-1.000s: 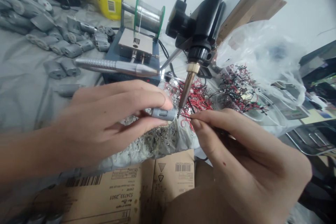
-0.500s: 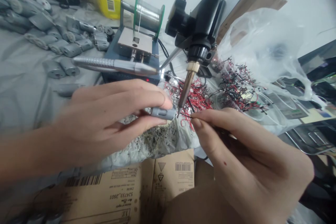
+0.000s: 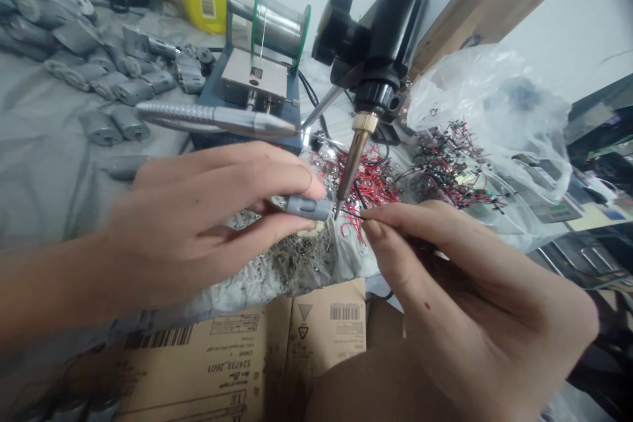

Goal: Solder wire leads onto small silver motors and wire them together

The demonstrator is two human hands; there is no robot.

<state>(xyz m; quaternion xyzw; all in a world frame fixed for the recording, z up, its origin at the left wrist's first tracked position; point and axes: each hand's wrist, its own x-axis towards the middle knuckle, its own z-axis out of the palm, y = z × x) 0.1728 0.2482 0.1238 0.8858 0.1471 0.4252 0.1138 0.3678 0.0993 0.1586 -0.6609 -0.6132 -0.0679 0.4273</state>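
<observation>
My left hand (image 3: 198, 224) is closed round a small grey motor (image 3: 309, 206), gripped between thumb and fingers. Its end sits right at the tip of the fixed soldering iron (image 3: 357, 145), which hangs tilted from a black clamp (image 3: 376, 33). My right hand (image 3: 459, 290) pinches a thin dark wire (image 3: 352, 214) between thumb and forefinger, and the wire's end meets the motor at the iron's tip. A silver solder feed tube (image 3: 212, 120) points rightward toward that same spot, just above my left fingers.
A blue solder feeder with a green-rimmed solder spool (image 3: 277, 23) stands behind. Several grey motors (image 3: 99, 79) lie on the grey cloth at left. Red and black wires (image 3: 445, 158) spill from a plastic bag (image 3: 494, 99) at right. A cardboard box (image 3: 237, 356) sits in front.
Both hands have shifted only slightly upward with the view; the motor and wire stay at the iron's tip.
</observation>
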